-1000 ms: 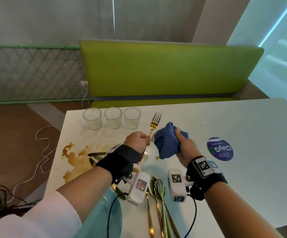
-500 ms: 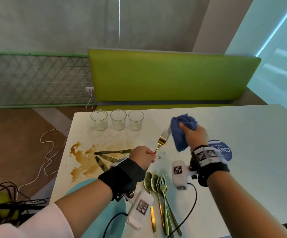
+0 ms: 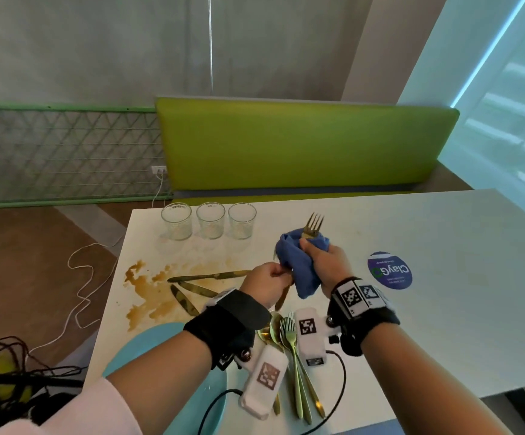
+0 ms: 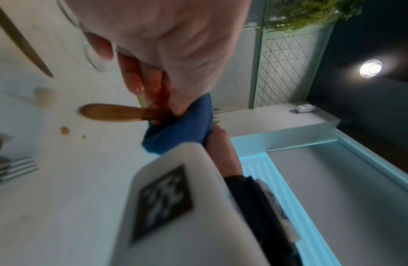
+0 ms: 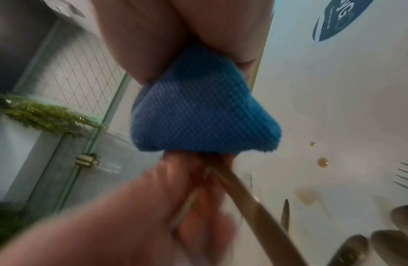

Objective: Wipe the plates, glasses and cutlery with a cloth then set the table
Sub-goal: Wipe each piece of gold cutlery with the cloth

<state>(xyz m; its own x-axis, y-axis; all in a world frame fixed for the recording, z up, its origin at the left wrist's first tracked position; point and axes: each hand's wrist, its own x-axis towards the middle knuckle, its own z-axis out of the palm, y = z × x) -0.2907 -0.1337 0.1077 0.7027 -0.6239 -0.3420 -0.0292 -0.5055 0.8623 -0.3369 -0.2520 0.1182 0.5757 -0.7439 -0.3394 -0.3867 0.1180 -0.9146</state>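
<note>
My left hand (image 3: pixel 273 276) pinches the handle of a gold fork (image 3: pixel 313 224) held above the white table (image 3: pixel 443 293). Its tines stick out past a blue cloth (image 3: pixel 298 265), which my right hand (image 3: pixel 323 262) grips wrapped round the fork's neck. The left wrist view shows the fork's handle end (image 4: pixel 112 112) and the cloth (image 4: pixel 182 133). In the right wrist view the cloth (image 5: pixel 203 115) covers the fork above the handle (image 5: pixel 241 194). Three glasses (image 3: pixel 209 219) stand in a row at the table's far left. Gold spoons and forks (image 3: pixel 289 340) lie near me beside a light blue plate (image 3: pixel 192 400).
A brown spill (image 3: pixel 148 293) spreads over the table's left side, with three gold knives (image 3: pixel 198 287) lying in it. A round blue sticker (image 3: pixel 389 271) sits to the right. A green bench (image 3: pixel 302 146) stands behind the table. Cables (image 3: pixel 79 293) trail on the floor at left.
The cloth has closed round the fork's neck and both hands have drawn together. Before, the right hand held the cloth against the tines with the fork slanted.
</note>
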